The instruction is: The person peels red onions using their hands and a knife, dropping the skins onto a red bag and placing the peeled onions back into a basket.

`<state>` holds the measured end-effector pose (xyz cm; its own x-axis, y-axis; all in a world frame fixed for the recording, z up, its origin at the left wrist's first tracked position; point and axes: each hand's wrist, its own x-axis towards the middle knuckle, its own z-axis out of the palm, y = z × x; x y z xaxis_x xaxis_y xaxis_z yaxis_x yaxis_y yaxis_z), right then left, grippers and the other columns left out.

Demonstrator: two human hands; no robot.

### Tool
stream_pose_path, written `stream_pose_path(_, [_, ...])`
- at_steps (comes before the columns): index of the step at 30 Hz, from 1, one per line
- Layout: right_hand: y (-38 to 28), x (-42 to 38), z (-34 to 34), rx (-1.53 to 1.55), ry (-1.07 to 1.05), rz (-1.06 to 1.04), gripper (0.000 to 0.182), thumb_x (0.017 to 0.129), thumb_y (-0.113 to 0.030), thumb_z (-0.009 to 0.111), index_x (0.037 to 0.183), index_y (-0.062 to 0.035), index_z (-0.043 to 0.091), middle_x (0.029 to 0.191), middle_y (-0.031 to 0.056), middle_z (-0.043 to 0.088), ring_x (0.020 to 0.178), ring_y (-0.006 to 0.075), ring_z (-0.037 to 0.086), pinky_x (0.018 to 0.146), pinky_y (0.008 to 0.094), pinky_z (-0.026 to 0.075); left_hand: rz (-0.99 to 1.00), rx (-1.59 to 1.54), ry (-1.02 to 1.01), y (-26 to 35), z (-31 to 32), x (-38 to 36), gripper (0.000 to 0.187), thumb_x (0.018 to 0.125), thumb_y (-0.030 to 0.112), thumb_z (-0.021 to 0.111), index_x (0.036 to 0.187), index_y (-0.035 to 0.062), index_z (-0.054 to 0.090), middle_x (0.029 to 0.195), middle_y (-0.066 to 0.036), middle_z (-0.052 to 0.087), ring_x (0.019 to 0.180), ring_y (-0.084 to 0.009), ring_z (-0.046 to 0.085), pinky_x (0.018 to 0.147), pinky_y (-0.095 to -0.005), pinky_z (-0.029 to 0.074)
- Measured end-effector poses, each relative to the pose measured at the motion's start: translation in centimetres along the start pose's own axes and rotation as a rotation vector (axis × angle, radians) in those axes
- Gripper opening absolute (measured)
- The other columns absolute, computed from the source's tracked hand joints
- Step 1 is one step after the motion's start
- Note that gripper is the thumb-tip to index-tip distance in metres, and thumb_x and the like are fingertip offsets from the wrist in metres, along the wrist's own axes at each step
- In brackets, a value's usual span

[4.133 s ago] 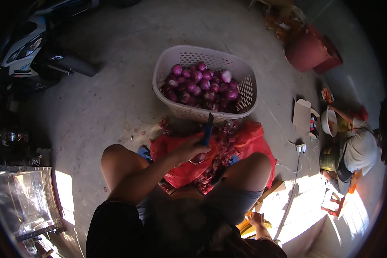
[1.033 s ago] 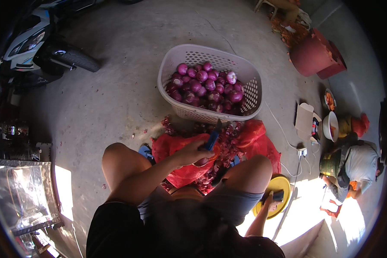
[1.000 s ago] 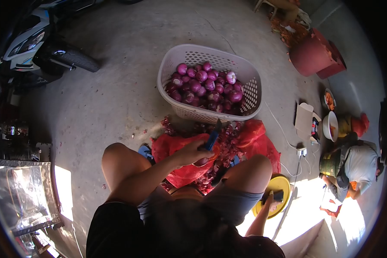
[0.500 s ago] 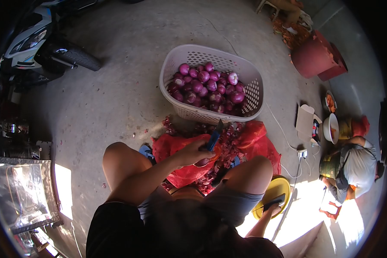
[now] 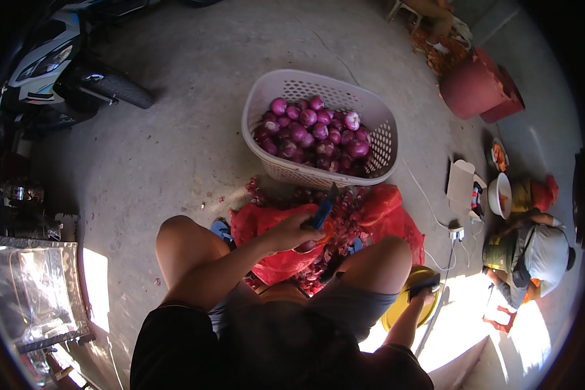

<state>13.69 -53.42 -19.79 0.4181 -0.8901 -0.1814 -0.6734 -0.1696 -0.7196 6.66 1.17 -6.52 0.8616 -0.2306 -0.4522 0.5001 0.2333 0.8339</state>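
My left hand (image 5: 288,233) is closed around a blue-handled knife (image 5: 323,213), its dark blade pointing up and away from me. A purple onion (image 5: 305,247) shows just under the same hand. Below it lie a red mesh sack (image 5: 276,258) and scattered onion skins (image 5: 348,218), between my knees. Off to the right, my right hand (image 5: 425,298) grips a dark, flat object (image 5: 425,285) whose kind I cannot tell. That hand is over a round yellow item (image 5: 396,313) beside my right knee.
A plastic laundry basket (image 5: 276,168) of peeled red onions stands ahead of me. On the right are a cardboard box (image 5: 458,182), a white bowl (image 5: 494,195), cables and a bent-over person (image 5: 545,250). Red tubs (image 5: 471,84) stand at far right, a motorcycle (image 5: 52,65) at far left.
My right hand has moved up and slightly right with the dark object. The left hand holds its place with the knife. The person on the right has shifted an arm.
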Motion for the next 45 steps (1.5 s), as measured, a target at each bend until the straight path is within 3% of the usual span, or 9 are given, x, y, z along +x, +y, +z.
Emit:
stream_pose_path(2, [0.0,0.2,0.7,0.048,0.011,0.027,0.051,0.079,-0.037,0.059,0.099,0.0098,0.058,0.091,0.0245,0.063,0.082,0.0346,0.064,0.071,0.0451,0.053,0.002,0.000,-0.007,-0.5,-0.2,0.3,0.032,0.084,0.017,0.063,0.110,0.0025,0.051,0.092,-0.001,0.055,0.087,-0.0077,0.053,0.079,-0.0229,0.043])
stream_pose_path(17, [0.8,-1.2,1.2,-0.466,0.301,-0.101,0.055,0.079,-0.044,0.059,0.101,0.0054,0.053,0.092,0.0250,0.061,0.087,0.0377,0.061,0.076,0.0464,0.049,-0.003,0.084,0.000,-0.2,-0.2,0.2,0.030,0.082,0.021,0.065,0.103,0.0029,0.053,0.087,-0.001,0.054,0.081,-0.0075,0.052,0.075,-0.0233,0.043])
stream_pose_path(29, [2.6,-3.4,1.1,-0.374,0.138,-0.094,0.069,0.075,-0.054,0.060,0.112,0.0023,0.042,0.101,0.0287,0.055,0.096,0.0410,0.055,0.084,0.0493,0.043,0.031,0.061,0.003,-0.6,-0.2,0.2,0.028,0.083,0.019,0.064,0.103,0.0032,0.053,0.088,-0.001,0.055,0.082,-0.0074,0.053,0.076,-0.0234,0.043])
stream_pose_path(32, [3.6,-5.1,0.8,-0.432,0.131,-0.170,0.079,0.075,-0.056,0.059,0.123,0.0016,0.035,0.104,0.0291,0.053,0.098,0.0412,0.053,0.083,0.0505,0.043,0.027,0.046,-0.012,-0.3,-0.2,0.2,0.027,0.083,0.018,0.064,0.103,0.0033,0.052,0.087,-0.001,0.055,0.081,-0.0073,0.053,0.075,-0.0232,0.043])
stream_pose_path(35, [5.0,-7.4,0.5,-0.713,0.077,-0.395,0.086,0.074,-0.058,0.059,0.131,-0.0009,0.029,0.108,0.0295,0.050,0.100,0.0416,0.051,0.082,0.0517,0.041,0.033,0.053,-0.016,-0.5,-0.2,0.3,0.027,0.083,0.018,0.064,0.103,0.0032,0.052,0.086,-0.001,0.055,0.080,-0.0073,0.053,0.074,-0.0231,0.043])
stream_pose_path(41, [8.0,-5.5,1.5,-0.628,0.175,-0.600,0.083,0.073,-0.058,0.060,0.129,-0.0029,0.034,0.110,0.0276,0.049,0.098,0.0413,0.050,0.082,0.0519,0.040,0.019,0.069,-0.009,-0.1,0.1,0.0,0.029,0.083,0.018,0.063,0.105,0.0029,0.052,0.087,-0.001,0.056,0.081,-0.0075,0.053,0.075,-0.0232,0.044])
stream_pose_path(45, [7.0,-6.2,1.1,-0.580,0.248,-0.539,0.073,0.075,-0.050,0.062,0.125,-0.0016,0.040,0.108,0.0247,0.051,0.094,0.0415,0.051,0.079,0.0514,0.042,0.012,0.074,-0.003,0.0,0.0,0.1,0.031,0.084,0.018,0.063,0.109,0.0033,0.051,0.091,-0.002,0.056,0.086,-0.0085,0.054,0.078,-0.0241,0.043])
